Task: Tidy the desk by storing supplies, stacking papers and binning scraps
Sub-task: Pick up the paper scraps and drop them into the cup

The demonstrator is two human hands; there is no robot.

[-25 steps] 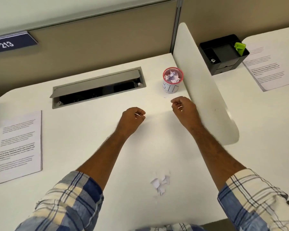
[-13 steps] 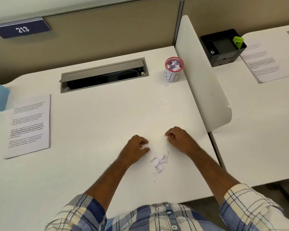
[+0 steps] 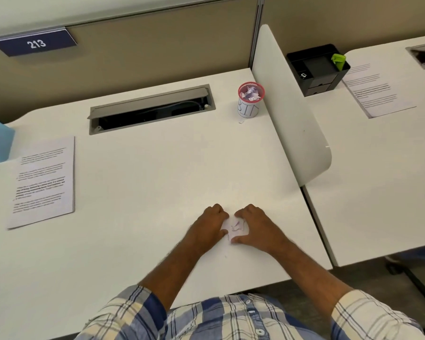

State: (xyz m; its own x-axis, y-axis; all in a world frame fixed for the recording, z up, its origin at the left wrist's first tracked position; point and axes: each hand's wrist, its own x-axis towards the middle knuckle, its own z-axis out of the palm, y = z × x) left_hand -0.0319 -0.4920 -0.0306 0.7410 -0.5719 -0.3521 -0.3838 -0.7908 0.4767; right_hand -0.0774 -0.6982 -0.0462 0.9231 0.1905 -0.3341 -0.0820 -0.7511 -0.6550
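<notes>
Shirt (image 3: 231,320): plaid, at bottom edge; both forearms reach fwd over the desk (image 3: 145,168).
Left hand (image 3: 210,224): fingers curled in, pressed vs. left side of the scraps (image 3: 236,228).
Right hand (image 3: 255,225): curled likewise on the right side; thumb low, near front of pile.
Scraps: small white torn bits, cupped btwn both hands near front edge, likely so they lift as one clump.
Papers (image 3: 43,182): printed stack, far left, squared.
Cable slot (image 3: 151,110): open, mid-back.
Bin (image 3: 249,99): red-rimmed cup, back right by the divider (image 3: 290,114); already holds scraps, one bit beside it.
Organiser (image 3: 318,68): black, on next desk, w/ more sheets (image 3: 378,89).
</notes>
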